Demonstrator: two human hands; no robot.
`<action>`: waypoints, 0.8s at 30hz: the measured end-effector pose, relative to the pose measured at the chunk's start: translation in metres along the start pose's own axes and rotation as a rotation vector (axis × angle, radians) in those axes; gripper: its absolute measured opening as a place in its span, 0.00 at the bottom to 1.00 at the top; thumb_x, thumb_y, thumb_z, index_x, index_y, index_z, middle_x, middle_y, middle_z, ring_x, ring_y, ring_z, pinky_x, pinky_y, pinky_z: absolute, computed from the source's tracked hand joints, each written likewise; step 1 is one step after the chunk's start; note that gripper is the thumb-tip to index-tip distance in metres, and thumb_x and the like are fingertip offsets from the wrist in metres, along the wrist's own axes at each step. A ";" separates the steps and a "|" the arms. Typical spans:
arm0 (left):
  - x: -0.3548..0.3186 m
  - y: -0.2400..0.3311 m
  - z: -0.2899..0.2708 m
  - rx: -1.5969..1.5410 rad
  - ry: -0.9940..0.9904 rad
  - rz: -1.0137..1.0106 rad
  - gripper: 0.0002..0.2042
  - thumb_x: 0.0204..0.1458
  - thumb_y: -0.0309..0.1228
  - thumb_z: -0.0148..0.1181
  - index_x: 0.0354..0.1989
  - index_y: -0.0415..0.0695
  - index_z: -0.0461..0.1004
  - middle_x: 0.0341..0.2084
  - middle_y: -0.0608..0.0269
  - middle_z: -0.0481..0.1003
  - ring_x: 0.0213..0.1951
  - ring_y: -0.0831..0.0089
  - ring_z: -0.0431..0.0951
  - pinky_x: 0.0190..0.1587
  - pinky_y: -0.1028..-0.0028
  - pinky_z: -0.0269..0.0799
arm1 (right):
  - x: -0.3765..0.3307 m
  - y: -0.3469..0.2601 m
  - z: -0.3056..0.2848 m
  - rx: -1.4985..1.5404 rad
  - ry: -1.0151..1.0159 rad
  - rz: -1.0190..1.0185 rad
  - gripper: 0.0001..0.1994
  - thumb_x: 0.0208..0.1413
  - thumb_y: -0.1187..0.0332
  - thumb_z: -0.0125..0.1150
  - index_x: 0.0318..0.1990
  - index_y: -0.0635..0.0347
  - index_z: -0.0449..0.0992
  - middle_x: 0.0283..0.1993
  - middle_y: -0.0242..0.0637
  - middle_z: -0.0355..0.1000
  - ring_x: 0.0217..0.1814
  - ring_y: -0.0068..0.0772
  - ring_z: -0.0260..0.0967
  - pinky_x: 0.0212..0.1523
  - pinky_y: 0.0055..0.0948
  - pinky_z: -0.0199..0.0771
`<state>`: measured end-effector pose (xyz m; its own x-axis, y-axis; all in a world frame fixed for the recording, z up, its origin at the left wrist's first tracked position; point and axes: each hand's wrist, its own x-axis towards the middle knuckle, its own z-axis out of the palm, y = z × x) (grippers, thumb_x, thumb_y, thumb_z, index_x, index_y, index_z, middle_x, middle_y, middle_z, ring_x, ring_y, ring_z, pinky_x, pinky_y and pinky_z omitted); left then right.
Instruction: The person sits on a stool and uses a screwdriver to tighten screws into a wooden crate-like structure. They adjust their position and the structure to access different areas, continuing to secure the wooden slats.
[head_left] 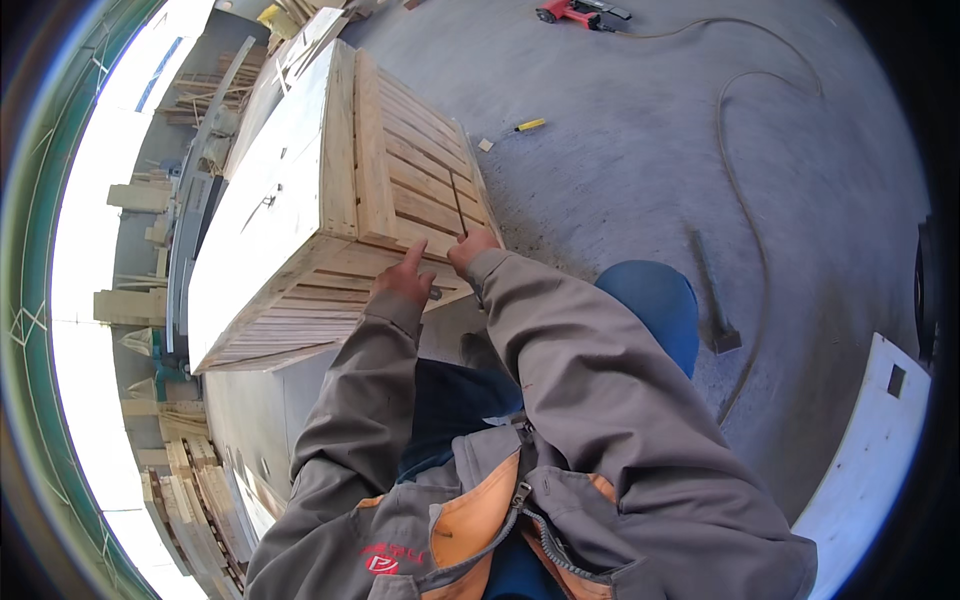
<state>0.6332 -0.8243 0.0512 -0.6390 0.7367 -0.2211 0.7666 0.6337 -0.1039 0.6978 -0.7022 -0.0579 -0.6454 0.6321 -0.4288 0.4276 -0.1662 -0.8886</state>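
A slatted wooden crate (376, 170) with a bright, pale top stands in front of me. My right hand (473, 250) is closed around a thin dark rod (459, 205), which runs up across the side slats. Beside it, my left hand (402, 282) is at the crate's near corner. Its index finger stretches toward the wood while the other fingers curl in. A small grey end (435, 293) sticks out by the left palm; the rest is hidden, so its kind cannot be told.
On the concrete floor lie a yellow-handled tool (530, 125), a small wood piece (486, 145), a red air tool (570, 12) with a hose (735, 170), and a long-handled metal tool (712, 290). Stacked boards (195, 495) line the left. A white panel (870, 440) stands at right.
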 end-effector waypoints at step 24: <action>0.003 -0.012 -0.003 -0.021 -0.041 -0.032 0.29 0.53 0.45 0.59 0.65 0.73 0.60 0.36 0.52 0.80 0.41 0.53 0.80 0.47 0.58 0.74 | 0.000 -0.003 0.009 -0.018 -0.077 0.018 0.17 0.50 0.68 0.58 0.48 0.60 0.77 0.50 0.52 0.75 0.56 0.52 0.72 0.57 0.39 0.71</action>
<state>0.6221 -0.8293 0.0548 -0.6596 0.7062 -0.2572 0.7441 0.6619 -0.0909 0.6907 -0.7086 -0.0568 -0.6840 0.5685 -0.4571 0.4508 -0.1632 -0.8776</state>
